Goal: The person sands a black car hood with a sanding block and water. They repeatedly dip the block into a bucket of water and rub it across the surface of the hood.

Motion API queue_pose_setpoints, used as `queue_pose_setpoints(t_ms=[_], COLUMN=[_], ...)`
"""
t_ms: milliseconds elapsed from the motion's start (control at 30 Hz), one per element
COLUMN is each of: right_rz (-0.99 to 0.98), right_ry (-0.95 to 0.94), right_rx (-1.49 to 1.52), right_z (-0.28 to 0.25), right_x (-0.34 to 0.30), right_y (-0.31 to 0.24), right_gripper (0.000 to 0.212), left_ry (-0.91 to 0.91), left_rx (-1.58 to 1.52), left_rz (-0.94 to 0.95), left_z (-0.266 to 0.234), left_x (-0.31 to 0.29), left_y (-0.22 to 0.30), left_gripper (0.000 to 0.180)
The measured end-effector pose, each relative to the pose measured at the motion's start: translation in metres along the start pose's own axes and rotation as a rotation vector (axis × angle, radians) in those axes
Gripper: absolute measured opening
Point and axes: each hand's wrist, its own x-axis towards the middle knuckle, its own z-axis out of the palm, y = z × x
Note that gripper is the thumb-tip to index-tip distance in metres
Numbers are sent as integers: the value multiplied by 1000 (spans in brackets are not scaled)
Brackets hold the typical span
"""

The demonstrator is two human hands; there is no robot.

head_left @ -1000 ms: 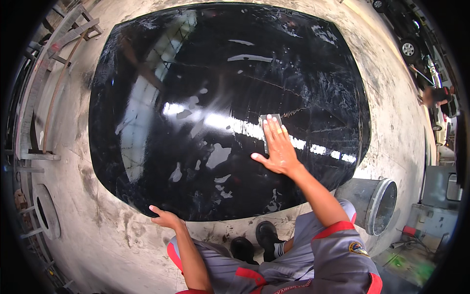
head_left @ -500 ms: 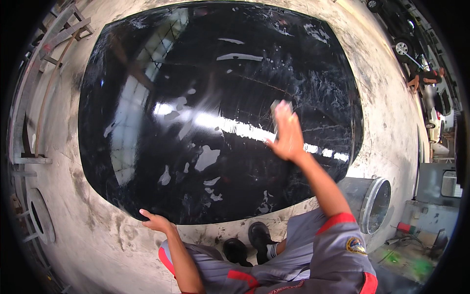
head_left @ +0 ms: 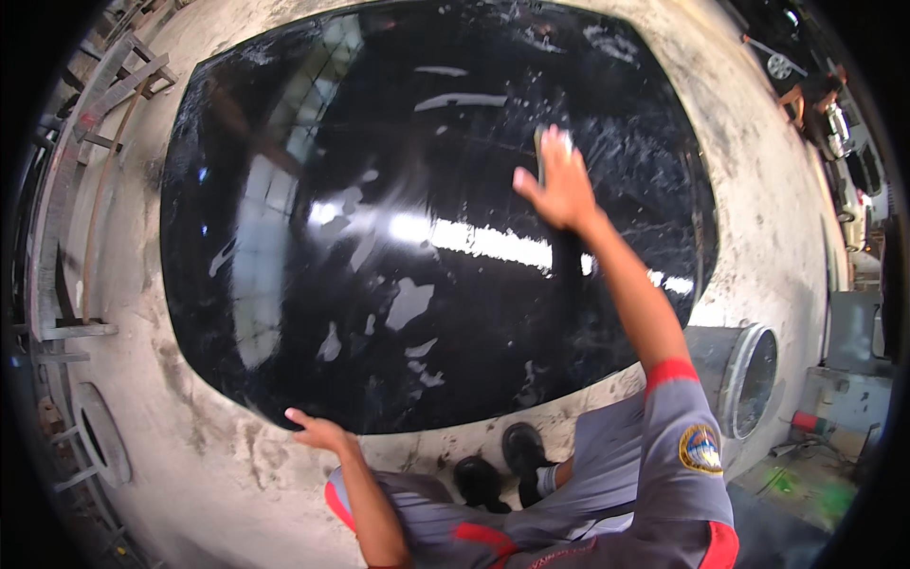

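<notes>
A large glossy black car hood (head_left: pixel 493 351) lies before me, with wet streaks and dull grey patches on its surface. Flat on its right half is my right hand (head_left: pixel 563 185), fingers stretched forward and thumb out to the side. Under those fingers I hold a thin pale pad (head_left: pixel 541 152); mostly covered by the hand, its exact kind does not show. My left hand (head_left: pixel 320 433) grips the hood's near left edge, thumb at the rim, the other fingers largely hidden.
A large grey metal cylinder (head_left: pixel 706 346) lies close to the hood's near right corner. Wooden and metal framing (head_left: pixel 71 190) runs along the left, with a ring-shaped part (head_left: pixel 102 431) below it. Another person (head_left: pixel 813 100) and parked vehicles are at the far right.
My right hand has slid forward over the hood with the pale pad, away from me. The left hand keeps its hold on the edge. The view has shifted slightly.
</notes>
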Motion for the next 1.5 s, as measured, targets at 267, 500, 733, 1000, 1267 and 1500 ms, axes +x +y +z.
queue_pose_setpoints(t_ms=[267,500,733,1000,1267,1500], right_rz=[-232,64,-419,80,-116,-199], right_ry=[-193,96,-150,142,6,-105], right_rx=[135,-21,319,-6,-6,107], right_z=[5,28,14,7,-7,-8], right_x=[-117,45,-115,-27,-71,-149], right_y=[-98,-74,-147,5,-24,-102], right_gripper=[112,109,107,101,102,111], left_ry=[-6,-54,-36,8,-44,-25], left_rx=[11,-62,-20,26,-39,-47], left_rz=[22,-3,-19,57,2,-8], left_z=[-8,8,-9,0,-4,-8], left_x=[-5,-3,-3,12,-2,-3], left_y=[7,0,13,-9,8,9], left_gripper=[87,81,79,80,81,84])
